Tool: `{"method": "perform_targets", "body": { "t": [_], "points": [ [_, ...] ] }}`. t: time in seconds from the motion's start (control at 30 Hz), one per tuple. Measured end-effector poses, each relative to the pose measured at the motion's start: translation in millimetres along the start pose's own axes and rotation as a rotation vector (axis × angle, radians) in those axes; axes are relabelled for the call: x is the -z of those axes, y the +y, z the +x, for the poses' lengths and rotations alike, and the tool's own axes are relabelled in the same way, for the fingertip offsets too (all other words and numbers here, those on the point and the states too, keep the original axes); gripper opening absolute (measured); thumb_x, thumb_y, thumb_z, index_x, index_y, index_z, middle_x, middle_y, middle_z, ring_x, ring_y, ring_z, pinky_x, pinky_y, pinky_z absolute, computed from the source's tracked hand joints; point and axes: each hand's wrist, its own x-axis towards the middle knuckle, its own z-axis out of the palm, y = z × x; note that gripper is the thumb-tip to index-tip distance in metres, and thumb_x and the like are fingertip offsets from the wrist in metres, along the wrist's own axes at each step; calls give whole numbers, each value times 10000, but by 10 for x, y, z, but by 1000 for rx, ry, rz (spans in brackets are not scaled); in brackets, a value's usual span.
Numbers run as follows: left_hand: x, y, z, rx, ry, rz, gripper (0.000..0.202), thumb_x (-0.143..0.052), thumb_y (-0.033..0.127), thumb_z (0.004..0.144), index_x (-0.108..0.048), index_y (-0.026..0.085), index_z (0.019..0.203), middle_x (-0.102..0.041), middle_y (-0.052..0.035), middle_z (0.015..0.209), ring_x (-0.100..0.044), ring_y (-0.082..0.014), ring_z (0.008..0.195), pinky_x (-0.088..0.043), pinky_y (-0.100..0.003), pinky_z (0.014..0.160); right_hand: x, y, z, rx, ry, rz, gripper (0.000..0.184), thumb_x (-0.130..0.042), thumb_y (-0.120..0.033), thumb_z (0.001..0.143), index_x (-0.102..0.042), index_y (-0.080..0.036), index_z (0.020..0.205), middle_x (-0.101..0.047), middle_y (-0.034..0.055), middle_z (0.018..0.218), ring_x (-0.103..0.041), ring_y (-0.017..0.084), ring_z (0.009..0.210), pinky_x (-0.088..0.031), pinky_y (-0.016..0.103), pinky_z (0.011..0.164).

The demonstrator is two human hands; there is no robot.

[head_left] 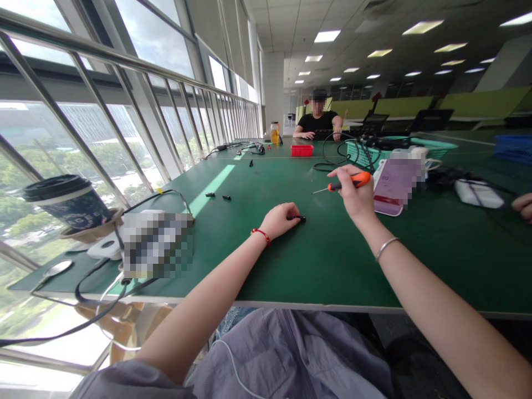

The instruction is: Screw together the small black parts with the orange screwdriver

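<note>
My left hand [282, 220] rests on the green table [257, 266], its fingers closed on a small black part [302, 219] that lies against the surface. To the right, my right hand [356, 195] is raised above the table and grips a screwdriver [361, 179] with an orange and black handle. Its thin metal shaft points left, the tip apart from the black part. Two more small black parts, one [210, 194] and another [226, 198], lie on the table beyond my left hand. Farther off sits a third small black piece [251, 163].
A paper cup [68, 202] stands at the left by the railing, near cables. On the right are a phone [394, 185], a teal basket [440, 146] and a white box [479, 194]. A red tray [301, 151] and a seated person [318, 122] are at the far end.
</note>
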Motion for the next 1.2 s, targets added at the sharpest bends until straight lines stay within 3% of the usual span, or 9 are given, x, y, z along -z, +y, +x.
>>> {"method": "perform_targets", "body": {
  "t": [0.07, 0.13, 0.2, 0.3, 0.4, 0.93, 1.2],
  "points": [
    [7, 10, -4, 1, 8, 4, 80, -590, 231, 770, -616, 172, 817, -670, -25, 847, -607, -152, 795, -487, -261, 735, 6, 81, 16, 35, 18, -178, 312, -472, -449, 862, -655, -211, 780, -632, 30, 745, -606, 177, 723, -439, 284, 663],
    [10, 12, -7, -1, 19, 10, 78, -592, 222, 763, -621, 172, 815, -671, -23, 843, -609, -150, 792, -488, -258, 734, -20, 146, 11, 111, -68, -333, 252, -533, -420, 835, -679, -216, 816, -637, 55, 873, -600, 194, 808, -439, 290, 689],
    [8, 3, -6, 0, 33, 12, 80, -599, 217, 755, -628, 173, 815, -671, -20, 842, -612, -149, 794, -491, -256, 737, -66, 188, -9, 154, -261, -428, 183, -558, -346, 821, -697, -228, 836, -647, 59, 895, -592, 208, 878, -433, 292, 718],
    [3, -20, -1, 8, 43, 11, 88, -608, 216, 747, -639, 177, 819, -672, -17, 847, -613, -147, 798, -495, -256, 744, -145, 210, -59, 75, -637, -493, 166, -561, -297, 814, -705, -276, 893, -690, 14, 903, -605, 188, 841, -414, 276, 691],
    [-2, -38, 3, 16, 49, 12, 92, -616, 225, 742, -646, 177, 815, -670, -17, 845, -611, -146, 792, -498, -257, 740, -218, 206, -112, 1, -816, -592, 191, -585, -370, 797, -702, -297, 930, -705, 3, 897, -612, 191, 804, -383, 263, 636],
    [10, -36, 6, 20, 47, 39, 116, -617, 238, 740, -624, 181, 841, -689, -18, 864, -632, -156, 805, -504, -260, 725, -311, 197, -173, 44, -813, -665, 203, -564, -382, 803, -705, -294, 921, -709, 18, 873, -627, 203, 802, -363, 254, 603],
    [128, 16, -29, -33, 59, 240, 206, -591, 217, 755, -617, 200, 958, -686, -34, 955, -636, -190, 898, -514, -310, 805, -181, 139, -85, -6, -767, -627, 201, -570, -391, 782, -699, -279, 889, -700, 5, 855, -599, 181, 773, -364, 251, 614]
  ]
}}
